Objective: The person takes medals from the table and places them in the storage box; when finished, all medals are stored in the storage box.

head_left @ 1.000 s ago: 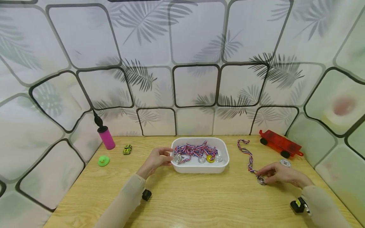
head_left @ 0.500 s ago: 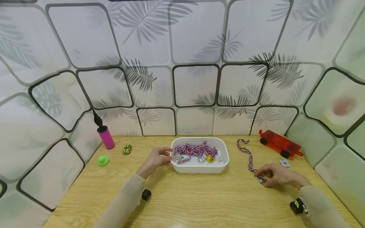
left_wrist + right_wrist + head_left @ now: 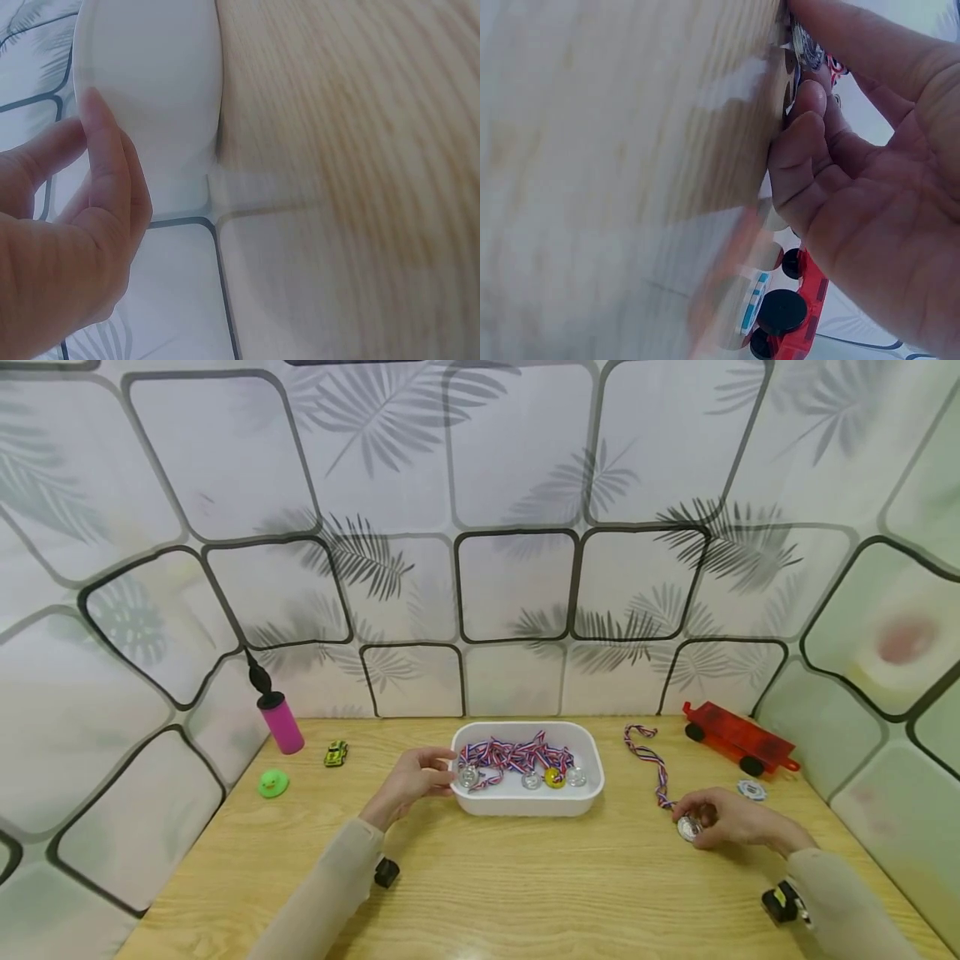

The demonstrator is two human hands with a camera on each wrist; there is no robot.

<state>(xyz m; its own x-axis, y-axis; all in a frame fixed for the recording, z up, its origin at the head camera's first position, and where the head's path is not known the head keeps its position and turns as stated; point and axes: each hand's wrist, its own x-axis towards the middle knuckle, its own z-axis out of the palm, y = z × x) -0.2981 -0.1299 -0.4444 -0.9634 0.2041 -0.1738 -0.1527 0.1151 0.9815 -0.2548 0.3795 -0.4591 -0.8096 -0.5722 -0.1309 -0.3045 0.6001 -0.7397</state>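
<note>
Two hands in shot. My right hand [image 3: 723, 822] pinches a silver medal [image 3: 688, 827] at table level; thumb & fingertips [image 3: 810, 97] curl round the disc edge. Its ribbon [image 3: 651, 764] trails away from the fingers toward the back wall, lying loose on the table [image 3: 525, 877]. I reckon the disc is light, stiff, hard, prob. a bit slick on its faces, so the rim is the place to take it; ribbon is soft, floppy, will drag behind. Left hand [image 3: 411, 779] rests w/ relaxed, nearly straight fingers against the left end wall of the white tub [image 3: 525, 806], gripping nothing. More medals [image 3: 517, 764] lie inside, just past those fingertips. Poker chip [image 3: 752, 789] & red toy truck [image 3: 738, 739] sit beyond my right knuckles.
</note>
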